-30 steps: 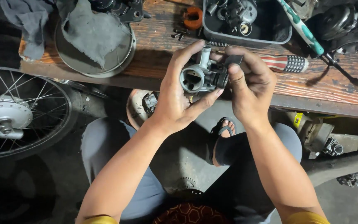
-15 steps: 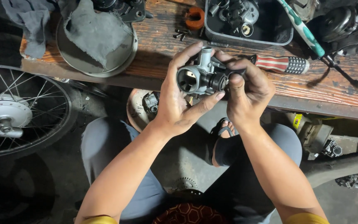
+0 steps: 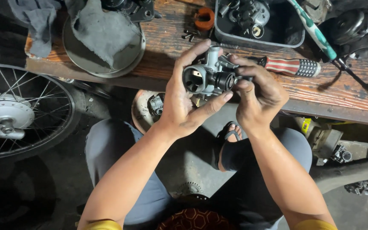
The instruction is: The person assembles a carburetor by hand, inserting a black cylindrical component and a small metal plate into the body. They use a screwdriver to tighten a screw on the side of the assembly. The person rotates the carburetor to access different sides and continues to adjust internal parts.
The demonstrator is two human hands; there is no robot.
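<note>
Carburetor (image 3: 209, 76) held up in front of the wooden bench (image 3: 333, 91), both hands on it; left hand (image 3: 184, 100) wraps the body, fingers clamped round the open bore side; right hand (image 3: 258, 91) fingertips pinched at the far end, working a small fitting there; cannot tell what; screwdriver (image 3: 292, 66) lies unused on the bench, black parts tray (image 3: 258, 27) full of pieces; judged mid-job, carburetor off the bike, not yet refitted.

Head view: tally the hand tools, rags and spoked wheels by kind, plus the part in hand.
Carburetor, held by left hand and right hand: 1
Screwdrivers: 2, striped handle, teal-and-white handle
Grey rags: 2
Spoked wheel: 1
Total: 6
</note>
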